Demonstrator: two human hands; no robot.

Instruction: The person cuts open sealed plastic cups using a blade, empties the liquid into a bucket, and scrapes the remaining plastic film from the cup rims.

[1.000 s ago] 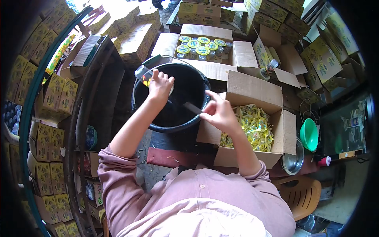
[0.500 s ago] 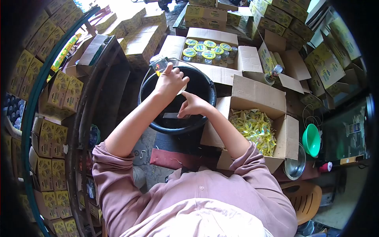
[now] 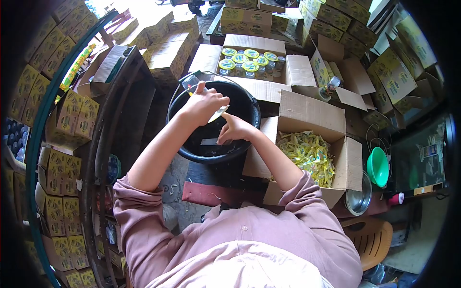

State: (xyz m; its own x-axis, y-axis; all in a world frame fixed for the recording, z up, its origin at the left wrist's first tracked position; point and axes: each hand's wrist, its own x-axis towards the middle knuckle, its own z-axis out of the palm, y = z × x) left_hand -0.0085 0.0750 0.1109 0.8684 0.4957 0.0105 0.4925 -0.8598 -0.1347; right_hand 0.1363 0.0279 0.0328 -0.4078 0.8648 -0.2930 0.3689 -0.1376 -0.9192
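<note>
clear jar [image 3: 191, 82], tilted over the black bucket [image 3: 212, 159], is gripped in the left hand [image 3: 204, 104]; the right hand [image 3: 236, 128] pinches a flat strip [image 3: 208, 141], one finger near the jar's pale lid [image 3: 218, 114]. i'd call this one mid-work, while lidded jars [image 3: 250, 66] already stand in the open carton [image 3: 259, 90].

Dark table [image 3: 211, 174] (red strip [image 3: 211, 193] along near edge): black bucket [image 3: 211, 157] standing beside open carton [image 3: 312, 111].

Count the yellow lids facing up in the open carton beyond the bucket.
7 yellow lids show in the open carton: three in the far row, two in the middle, two in the near row. More may be hidden underneath.
</note>
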